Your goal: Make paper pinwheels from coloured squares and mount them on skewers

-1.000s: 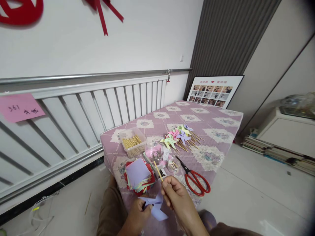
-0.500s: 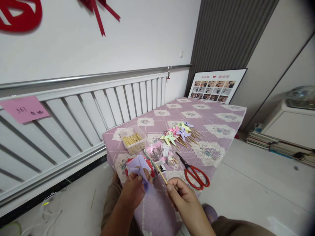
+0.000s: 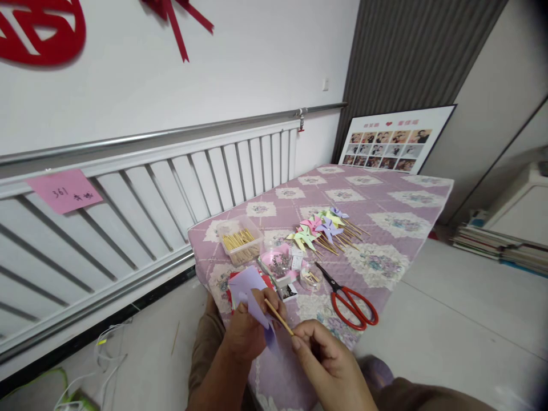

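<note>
Stick (image 3: 278,316) moved onto pinwheel (image 3: 252,297) | left grip (image 3: 246,334) clenching pinwheel | right grip (image 3: 319,357) pinching stick

Matt paper pinwheel (image 3: 250,292), wooden stick (image 3: 278,317)

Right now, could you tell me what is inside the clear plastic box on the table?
The clear plastic box holds a heap of thin wooden sticks. Whatever lies beneath them is covered.

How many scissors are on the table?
1. The red-handled scissors lie near the table's front edge, right of the small clear cup and in front of the finished pinwheels. No others show, though the clutter could hide some.
</note>
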The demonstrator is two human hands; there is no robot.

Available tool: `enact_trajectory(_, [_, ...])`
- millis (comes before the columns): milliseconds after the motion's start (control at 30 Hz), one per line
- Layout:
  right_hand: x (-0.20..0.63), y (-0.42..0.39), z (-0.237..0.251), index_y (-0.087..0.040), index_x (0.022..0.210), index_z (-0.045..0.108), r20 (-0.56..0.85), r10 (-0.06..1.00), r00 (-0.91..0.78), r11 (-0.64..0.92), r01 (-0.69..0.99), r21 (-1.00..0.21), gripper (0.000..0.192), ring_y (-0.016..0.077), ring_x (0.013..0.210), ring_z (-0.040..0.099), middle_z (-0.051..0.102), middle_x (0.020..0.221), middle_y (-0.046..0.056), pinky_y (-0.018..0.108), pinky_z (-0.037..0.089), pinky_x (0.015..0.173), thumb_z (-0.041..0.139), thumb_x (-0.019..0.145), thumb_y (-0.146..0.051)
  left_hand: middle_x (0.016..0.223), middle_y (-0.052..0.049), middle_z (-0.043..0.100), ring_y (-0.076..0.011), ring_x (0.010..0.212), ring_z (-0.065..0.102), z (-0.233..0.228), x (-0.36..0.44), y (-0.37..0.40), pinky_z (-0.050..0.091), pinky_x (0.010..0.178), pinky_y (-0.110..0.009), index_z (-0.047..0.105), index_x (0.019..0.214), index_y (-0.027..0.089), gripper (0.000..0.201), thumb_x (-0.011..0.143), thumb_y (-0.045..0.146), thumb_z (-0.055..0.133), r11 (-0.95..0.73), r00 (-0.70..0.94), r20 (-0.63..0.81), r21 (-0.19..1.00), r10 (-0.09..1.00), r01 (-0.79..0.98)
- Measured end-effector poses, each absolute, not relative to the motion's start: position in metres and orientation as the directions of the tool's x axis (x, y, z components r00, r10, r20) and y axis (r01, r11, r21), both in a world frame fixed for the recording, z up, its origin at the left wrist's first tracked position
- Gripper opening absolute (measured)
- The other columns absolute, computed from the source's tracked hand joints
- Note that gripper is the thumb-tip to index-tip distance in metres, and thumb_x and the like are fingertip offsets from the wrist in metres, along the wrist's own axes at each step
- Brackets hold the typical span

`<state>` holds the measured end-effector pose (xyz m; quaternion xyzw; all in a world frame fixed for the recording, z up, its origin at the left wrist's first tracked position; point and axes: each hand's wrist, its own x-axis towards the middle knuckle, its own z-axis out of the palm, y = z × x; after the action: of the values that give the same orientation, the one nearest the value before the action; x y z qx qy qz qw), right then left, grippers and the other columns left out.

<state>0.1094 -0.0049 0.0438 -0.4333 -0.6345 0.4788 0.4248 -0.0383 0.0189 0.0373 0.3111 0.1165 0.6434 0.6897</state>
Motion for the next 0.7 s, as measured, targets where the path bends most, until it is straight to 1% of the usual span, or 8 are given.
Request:
enact_trajectory(100, [0.106, -0.008, 0.047, -0.021, 0.064, 0.053, 0.115, 0.957, -0.267, 0.159, 0.151, -0.976, 0.027, 0.0135, 0.055, 0.040, 0.041, 0.058, -0.004, 0.024, 0.034, 0.052, 0.054, 0.081, -0.042, 0.070, 0.000, 0.051, -0.0137, 0.064, 0.053, 0.038, -0.038, 0.016, 0.037, 0.056, -0.027, 0.060, 0.064, 0.020, 0.022, 0.074, 0.037, 0.071, -0.009, 0.154, 0.243, 0.562, 0.958, -0.827])
enact_trajectory(167, [0.104, -0.010, 0.048, -0.021, 0.063, 0.053, 0.121, 0.956, -0.268, 0.165, 0.149, -0.975, 0.027, 0.0131, 0.054, 0.038, 0.040, 0.056, -0.004, 0.024, 0.033, 0.051, 0.055, 0.081, -0.042, 0.070, 0.000, 0.051, -0.0140, 0.063, 0.053, 0.038, -0.039, 0.014, 0.037, 0.057, -0.028, 0.061, 0.065, 0.021, 0.022, 0.073, 0.038, 0.072, -0.010, 0.154, 0.244, 0.563, 0.957, -0.826])
enact_trajectory(300, [0.101, -0.011, 0.049, -0.021, 0.063, 0.052, 0.123, 0.952, -0.279, 0.167, 0.140, -0.976, 0.028, 0.0131, 0.054, 0.038, 0.039, 0.057, -0.004, 0.024, 0.033, 0.052, 0.054, 0.081, -0.042, 0.069, 0.002, 0.051, -0.0121, 0.060, 0.051, 0.037, -0.040, 0.012, 0.038, 0.058, -0.028, 0.059, 0.064, 0.021, 0.025, 0.071, 0.039, 0.074, -0.012, 0.141, 0.223, 0.574, 0.965, -0.819])
enact_trajectory(400, [0.100, -0.010, 0.049, -0.021, 0.064, 0.051, 0.106, 0.947, -0.303, 0.154, 0.139, -0.978, 0.028, 0.0131, 0.055, 0.038, 0.038, 0.058, -0.004, 0.024, 0.033, 0.052, 0.052, 0.082, -0.043, 0.068, 0.002, 0.050, -0.0104, 0.057, 0.048, 0.035, -0.041, 0.012, 0.037, 0.057, -0.027, 0.057, 0.064, 0.020, 0.025, 0.073, 0.039, 0.073, -0.023, 0.134, 0.234, 0.565, 0.963, -0.825])
enact_trajectory(567, [0.097, -0.009, 0.048, -0.021, 0.064, 0.049, 0.048, 0.940, -0.339, 0.094, 0.118, -0.989, 0.031, 0.0128, 0.055, 0.035, 0.038, 0.059, -0.004, 0.024, 0.031, 0.051, 0.051, 0.082, -0.047, 0.070, 0.002, 0.052, -0.0093, 0.056, 0.048, 0.032, -0.042, 0.012, 0.035, 0.056, -0.026, 0.059, 0.066, 0.020, 0.021, 0.076, 0.036, 0.070, -0.046, 0.118, 0.264, 0.541, 0.957, -0.840])
enact_trajectory(700, [0.095, -0.008, 0.048, -0.021, 0.064, 0.050, 0.015, 0.938, -0.348, 0.046, 0.081, -0.996, 0.033, 0.0128, 0.055, 0.035, 0.039, 0.059, -0.004, 0.024, 0.032, 0.052, 0.055, 0.079, -0.049, 0.069, 0.001, 0.052, -0.0102, 0.057, 0.049, 0.032, -0.043, 0.012, 0.036, 0.058, -0.027, 0.059, 0.066, 0.019, 0.022, 0.077, 0.036, 0.070, -0.056, 0.094, 0.242, 0.546, 0.966, -0.836])
